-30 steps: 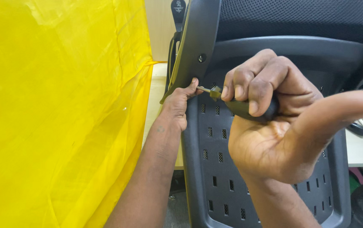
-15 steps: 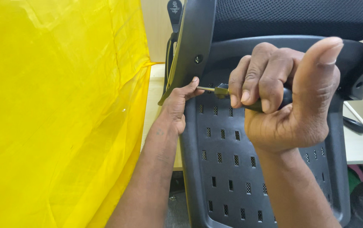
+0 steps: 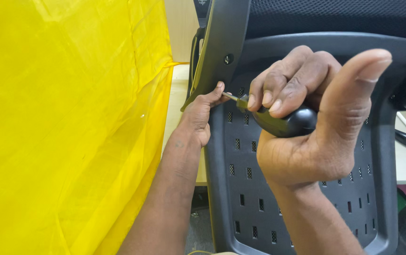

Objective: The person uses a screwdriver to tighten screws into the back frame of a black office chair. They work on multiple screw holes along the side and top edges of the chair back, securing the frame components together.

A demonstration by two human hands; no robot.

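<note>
Black screwdriver (image 3: pixel 283 123) clenched in right hand (image 3: pixel 311 127), left hand (image 3: pixel 200 115) pinching its tip against chair back (image 3: pixel 307 198)

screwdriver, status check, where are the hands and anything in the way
Right hand wrapped on screwdriver handle. Left hand steadies the tip at the chair back, by the curved bracket. Yellow sheet hangs left, apart.
</note>
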